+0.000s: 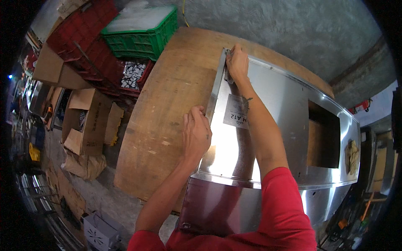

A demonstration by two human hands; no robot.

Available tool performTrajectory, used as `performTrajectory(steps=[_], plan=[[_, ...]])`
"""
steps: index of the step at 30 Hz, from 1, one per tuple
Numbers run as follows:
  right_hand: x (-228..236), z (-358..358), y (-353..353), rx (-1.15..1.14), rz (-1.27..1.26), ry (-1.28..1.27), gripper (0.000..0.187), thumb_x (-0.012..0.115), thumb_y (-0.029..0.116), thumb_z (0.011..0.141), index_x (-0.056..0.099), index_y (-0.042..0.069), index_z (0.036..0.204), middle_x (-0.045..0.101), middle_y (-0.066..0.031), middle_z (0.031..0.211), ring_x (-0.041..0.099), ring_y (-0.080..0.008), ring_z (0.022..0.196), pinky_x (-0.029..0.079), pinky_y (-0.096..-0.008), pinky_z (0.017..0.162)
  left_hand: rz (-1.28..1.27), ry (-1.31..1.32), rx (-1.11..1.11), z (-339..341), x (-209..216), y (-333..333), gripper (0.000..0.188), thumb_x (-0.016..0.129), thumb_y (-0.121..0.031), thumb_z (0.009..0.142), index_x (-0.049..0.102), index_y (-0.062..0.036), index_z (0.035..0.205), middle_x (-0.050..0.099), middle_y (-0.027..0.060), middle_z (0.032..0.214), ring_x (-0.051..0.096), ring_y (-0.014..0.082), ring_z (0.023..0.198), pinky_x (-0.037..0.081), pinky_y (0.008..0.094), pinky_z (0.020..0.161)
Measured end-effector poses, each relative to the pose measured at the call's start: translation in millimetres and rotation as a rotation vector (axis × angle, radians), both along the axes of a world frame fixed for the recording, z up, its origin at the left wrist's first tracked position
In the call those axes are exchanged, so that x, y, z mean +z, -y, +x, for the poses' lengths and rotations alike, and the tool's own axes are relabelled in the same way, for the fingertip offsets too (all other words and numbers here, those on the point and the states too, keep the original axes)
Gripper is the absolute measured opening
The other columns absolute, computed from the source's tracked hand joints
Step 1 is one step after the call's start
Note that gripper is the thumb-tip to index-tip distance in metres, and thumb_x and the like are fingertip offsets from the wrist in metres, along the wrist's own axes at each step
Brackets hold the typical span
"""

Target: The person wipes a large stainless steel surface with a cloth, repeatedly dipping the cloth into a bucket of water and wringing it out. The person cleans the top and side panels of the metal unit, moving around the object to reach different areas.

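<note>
A large shiny sheet-metal panel [278, 90] with raised rims lies on the wooden board, and a dark rectangular opening [324, 136] is cut through its right part. My right hand [238, 63] is closed on a crumpled grey rag [228, 74] at the panel's far left corner. Part of the rag is hidden under the fingers. Nearer to me, my left hand [197, 131] has its fingers curled at the panel's left rim. A printed label [235, 112] is stuck on the metal beneath my right forearm.
The wooden board [167, 96] spreads left of the panel. A yellowish cloth [352, 155] sits at the panel's right end. Behind on the left stand a green crate [140, 42] and red crates [86, 46]. An open cardboard box [93, 121] is on the floor; a grey wall [272, 25] rises behind.
</note>
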State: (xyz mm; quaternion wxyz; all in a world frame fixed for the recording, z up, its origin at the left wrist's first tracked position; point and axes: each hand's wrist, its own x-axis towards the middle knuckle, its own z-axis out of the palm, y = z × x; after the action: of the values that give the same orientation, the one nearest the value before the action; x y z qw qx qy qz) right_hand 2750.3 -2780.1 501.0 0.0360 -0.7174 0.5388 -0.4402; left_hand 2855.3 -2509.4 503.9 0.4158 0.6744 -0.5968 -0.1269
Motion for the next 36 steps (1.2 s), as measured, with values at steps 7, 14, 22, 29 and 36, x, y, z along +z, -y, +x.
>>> performTrajectory(steps=[7, 14, 22, 29, 36], plan=[[3.3, -31.3, 18.0, 0.284, 0.089, -0.126, 0.019, 0.067, 0.003, 0.086, 0.056, 0.0, 0.101, 0.067, -0.0233, 0.085, 0.066, -0.0418, 0.082, 0.052, -0.0491, 0.075, 0.044, 0.026, -0.005, -0.5, -0.7, 8.4, 0.024, 0.051, 0.0, 0.098, 0.048, 0.0078, 0.12, 0.064, 0.0293, 0.108, 0.057, 0.0448, 0.1, 0.046, 0.0532, 0.089], [22.9, -62.1, 6.3, 0.2, 0.106, 0.114, 0.014, 0.07, 0.004, 0.085, 0.059, 0.002, 0.094, 0.064, -0.0157, 0.077, 0.062, -0.0264, 0.071, 0.049, -0.0376, 0.069, 0.049, 0.007, 0.008, 2.4, -1.4, 6.5, 0.024, 0.051, -0.001, 0.097, 0.048, 0.007, 0.12, 0.064, 0.0283, 0.106, 0.057, 0.0436, 0.099, 0.046, 0.0521, 0.089], [0.3, -19.3, 8.2, 0.144, 0.01, -0.074, 0.015, 0.068, 0.004, 0.086, 0.059, 0.004, 0.098, 0.069, -0.0258, 0.091, 0.067, -0.0446, 0.085, 0.051, -0.0475, 0.075, 0.028, 0.023, -0.012, -2.7, 0.8, 7.0, 0.023, 0.05, -0.003, 0.1, 0.05, 0.0067, 0.121, 0.064, 0.0288, 0.109, 0.057, 0.0454, 0.1, 0.046, 0.0523, 0.09], [35.4, -64.4, 42.5, 0.336, 0.195, 0.111, 0.022, 0.074, 0.011, 0.086, 0.063, 0.0, 0.102, 0.074, -0.0167, 0.098, 0.071, -0.0314, 0.085, 0.053, -0.0437, 0.076, 0.001, -0.014, 0.0, 0.6, 0.4, 8.9, 0.022, 0.047, -0.003, 0.101, 0.052, 0.0053, 0.12, 0.063, 0.0275, 0.104, 0.059, 0.0426, 0.1, 0.047, 0.0517, 0.089], [23.5, -28.0, 29.6, 0.272, 0.214, 0.003, 0.027, 0.076, 0.017, 0.09, 0.07, -0.002, 0.109, 0.073, -0.024, 0.099, 0.072, -0.0299, 0.082, 0.054, -0.0422, 0.078, -0.011, -0.008, -0.012, 5.6, -6.8, 5.9, 0.022, 0.048, 0.0, 0.099, 0.052, 0.0068, 0.12, 0.062, 0.0274, 0.104, 0.058, 0.0422, 0.099, 0.047, 0.0507, 0.088]])
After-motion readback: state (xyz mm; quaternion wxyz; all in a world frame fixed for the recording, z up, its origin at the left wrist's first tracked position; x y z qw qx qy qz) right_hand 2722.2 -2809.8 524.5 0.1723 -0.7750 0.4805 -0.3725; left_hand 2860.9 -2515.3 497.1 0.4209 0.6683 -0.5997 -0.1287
